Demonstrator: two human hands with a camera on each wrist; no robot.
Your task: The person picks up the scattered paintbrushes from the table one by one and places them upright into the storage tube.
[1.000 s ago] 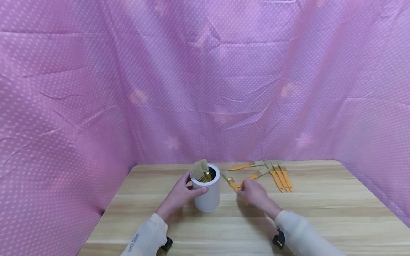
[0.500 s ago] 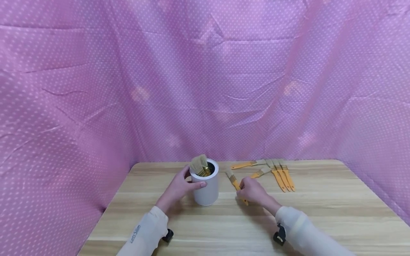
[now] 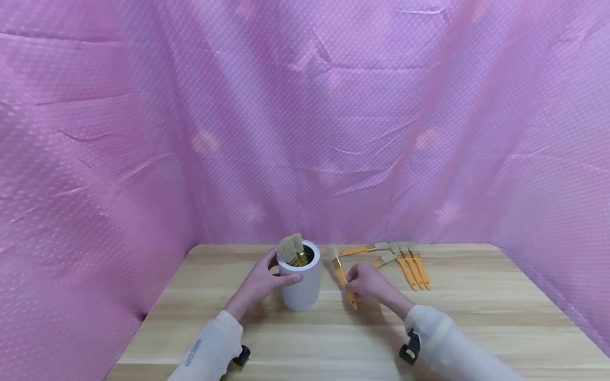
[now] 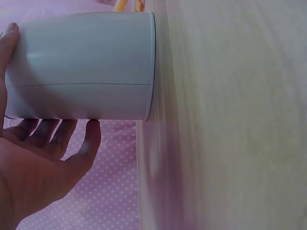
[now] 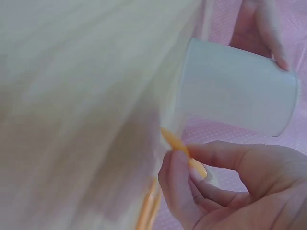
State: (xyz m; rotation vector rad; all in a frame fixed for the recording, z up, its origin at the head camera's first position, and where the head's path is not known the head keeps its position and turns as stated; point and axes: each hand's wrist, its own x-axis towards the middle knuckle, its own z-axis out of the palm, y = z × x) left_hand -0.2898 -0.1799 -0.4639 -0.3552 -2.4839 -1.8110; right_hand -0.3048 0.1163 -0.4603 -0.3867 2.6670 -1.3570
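Note:
A white cylindrical can (image 3: pixel 301 288) stands upright on the wooden table, with bristle-up paintbrushes (image 3: pixel 292 247) leaning at its left rim. My left hand (image 3: pixel 262 278) holds the can from the left, thumb across the front; in the left wrist view, the fingers curl against the can's side (image 4: pixel 86 57). To the right of the can, my right hand (image 3: pixel 369 281) pinches a paintbrush (image 3: pixel 339 271) by its orange handle, bristles pointing away. In the right wrist view, thumb and fingers grip the handle (image 5: pixel 172 140), its end just off the table.
Several more paintbrushes with orange handles lie at the back right: a fanned group (image 3: pixel 413 269), one lying sideways (image 3: pixel 356 251), and one partly behind the right hand (image 3: pixel 385 260). Pink dotted cloth (image 3: pixel 305 132) hangs behind and beside the table (image 3: pixel 324 349).
My right hand has picked up the paintbrush and brought it slightly left, towards the can. The left hand keeps its hold on the can. The head view has shifted a little.

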